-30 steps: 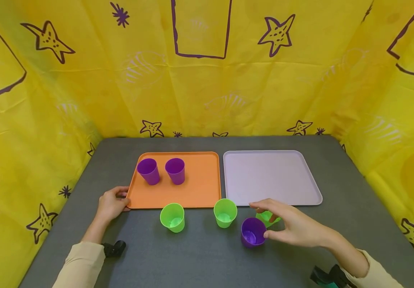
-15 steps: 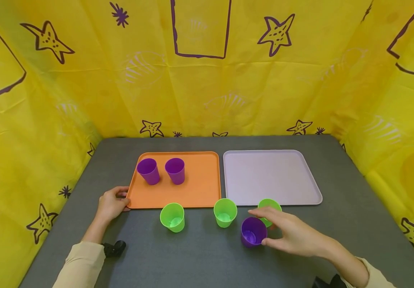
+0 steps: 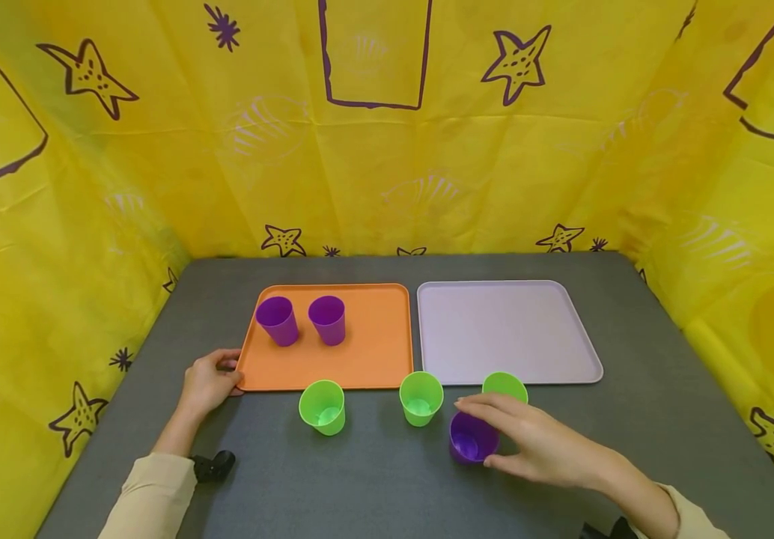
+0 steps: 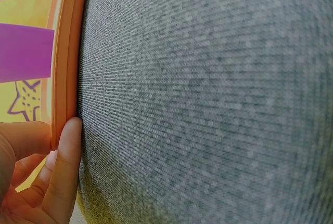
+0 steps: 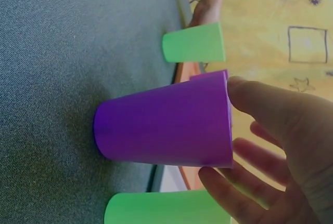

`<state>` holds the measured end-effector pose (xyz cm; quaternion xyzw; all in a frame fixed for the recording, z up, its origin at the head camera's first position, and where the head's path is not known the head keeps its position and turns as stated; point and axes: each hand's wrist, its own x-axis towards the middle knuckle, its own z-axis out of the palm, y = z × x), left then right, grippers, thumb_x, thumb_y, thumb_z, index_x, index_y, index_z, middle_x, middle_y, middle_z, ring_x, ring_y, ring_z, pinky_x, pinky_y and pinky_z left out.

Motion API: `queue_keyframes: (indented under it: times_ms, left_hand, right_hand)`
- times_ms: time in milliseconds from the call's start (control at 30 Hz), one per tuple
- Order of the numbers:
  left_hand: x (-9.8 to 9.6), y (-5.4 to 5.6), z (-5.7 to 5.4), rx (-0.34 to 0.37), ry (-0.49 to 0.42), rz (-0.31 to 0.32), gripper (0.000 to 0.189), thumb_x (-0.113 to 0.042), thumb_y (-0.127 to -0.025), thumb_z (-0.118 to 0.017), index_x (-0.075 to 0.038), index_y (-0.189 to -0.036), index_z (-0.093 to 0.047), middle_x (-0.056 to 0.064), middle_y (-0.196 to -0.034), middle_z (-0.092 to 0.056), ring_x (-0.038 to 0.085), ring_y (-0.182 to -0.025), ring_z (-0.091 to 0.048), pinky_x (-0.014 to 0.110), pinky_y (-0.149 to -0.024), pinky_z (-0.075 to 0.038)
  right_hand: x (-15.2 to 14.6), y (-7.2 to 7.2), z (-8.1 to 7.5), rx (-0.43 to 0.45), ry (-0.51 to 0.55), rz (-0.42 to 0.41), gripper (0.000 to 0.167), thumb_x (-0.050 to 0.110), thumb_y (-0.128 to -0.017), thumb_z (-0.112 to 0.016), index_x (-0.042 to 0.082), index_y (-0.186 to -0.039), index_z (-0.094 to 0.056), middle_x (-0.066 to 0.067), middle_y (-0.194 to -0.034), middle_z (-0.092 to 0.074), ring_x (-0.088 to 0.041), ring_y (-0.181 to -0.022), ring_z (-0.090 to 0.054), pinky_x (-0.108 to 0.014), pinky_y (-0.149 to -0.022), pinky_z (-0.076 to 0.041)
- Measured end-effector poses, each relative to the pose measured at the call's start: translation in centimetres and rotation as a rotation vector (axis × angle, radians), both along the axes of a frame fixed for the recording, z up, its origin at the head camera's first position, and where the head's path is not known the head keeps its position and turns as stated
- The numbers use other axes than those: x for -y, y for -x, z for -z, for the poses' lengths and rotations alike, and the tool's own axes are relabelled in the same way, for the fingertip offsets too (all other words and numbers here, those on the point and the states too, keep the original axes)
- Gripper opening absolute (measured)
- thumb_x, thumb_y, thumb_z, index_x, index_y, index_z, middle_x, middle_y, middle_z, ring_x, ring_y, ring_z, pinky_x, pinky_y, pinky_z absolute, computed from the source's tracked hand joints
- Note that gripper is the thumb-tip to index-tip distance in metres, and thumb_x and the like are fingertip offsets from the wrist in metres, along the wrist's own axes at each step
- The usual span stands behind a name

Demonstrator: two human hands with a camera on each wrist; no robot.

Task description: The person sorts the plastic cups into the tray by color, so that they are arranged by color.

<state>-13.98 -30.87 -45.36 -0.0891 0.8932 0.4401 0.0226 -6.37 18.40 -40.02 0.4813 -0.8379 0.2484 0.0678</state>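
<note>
My left hand point(image 3: 205, 382) pinches the near left corner of the orange tray point(image 3: 376, 337), thumb above and fingers at the underside, as the left wrist view also shows. Two purple cups point(image 3: 278, 322) stand upright on that tray. On the grey table a further purple cup point(image 3: 471, 442) stands upright, with my right hand point(image 3: 545, 445) spread over its right side. In the right wrist view the thumb point(image 5: 255, 96) is at one side of this cup's rim and the fingers point(image 5: 223, 187) are at the other; a firm hold is not evident.
Three green cups stand in front of the trays: the left one point(image 3: 322, 408), the middle one point(image 3: 421, 400) and the right one point(image 3: 504, 385), partly behind my right hand. A pale lilac tray point(image 3: 508, 329) lies right of the orange one. Yellow patterned cloth point(image 3: 387, 165) encloses the table.
My right hand has shifted slightly left and nearer, away from the right green cup and further over the purple cup. The left hand and the trays have stayed put.
</note>
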Motion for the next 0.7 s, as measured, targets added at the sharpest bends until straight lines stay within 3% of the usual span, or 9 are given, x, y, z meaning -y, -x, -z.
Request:
queue_keyframes:
  times_ms: [167,367,500,700]
  left_hand:
    - [-0.03,-0.06,-0.04,0.003,0.002,-0.001,0.043,0.004,-0.08,-0.057,0.011,-0.122,-0.05,0.03,-0.104,-0.057,0.016,-0.072,-0.065,0.028,-0.055,-0.058]
    - [-0.04,-0.1,0.03,0.002,0.003,0.003,0.043,0.003,-0.08,-0.058,0.011,-0.122,-0.05,0.03,-0.105,-0.057,0.016,-0.071,-0.065,0.029,-0.055,-0.058]
    - [-0.01,-0.15,0.12,0.0,0.0,0.006,0.043,0.003,-0.08,-0.058,0.011,-0.122,-0.051,0.029,-0.105,-0.057,0.016,-0.071,-0.065,0.028,-0.055,-0.058]
    - [0.02,-0.15,0.07,-0.002,0.007,0.003,0.043,0.003,-0.08,-0.057,0.011,-0.122,-0.05,0.03,-0.105,-0.057,0.017,-0.072,-0.065,0.028,-0.055,-0.058]
  right_hand:
    - [0.2,-0.04,0.23,-0.007,-0.071,0.002,0.071,0.028,-0.076,-0.075,0.009,-0.137,-0.043,-0.002,-0.133,-0.048,-0.016,-0.119,-0.046,-0.017,-0.102,-0.038]
    - [0.4,0.02,0.5,-0.024,-0.062,-0.015,0.07,0.023,-0.072,-0.077,0.007,-0.132,-0.047,-0.003,-0.129,-0.049,-0.017,-0.116,-0.048,-0.012,-0.101,-0.035]
    - [0.36,0.05,0.45,-0.022,-0.056,-0.013,0.067,0.023,-0.071,-0.078,0.008,-0.129,-0.05,-0.001,-0.126,-0.05,-0.014,-0.113,-0.05,-0.012,-0.095,-0.04]
    - [0.26,0.16,0.13,0.025,-0.059,-0.011,0.063,0.026,-0.073,-0.076,0.009,-0.129,-0.051,0.001,-0.125,-0.05,-0.012,-0.11,-0.051,-0.021,-0.086,-0.05]
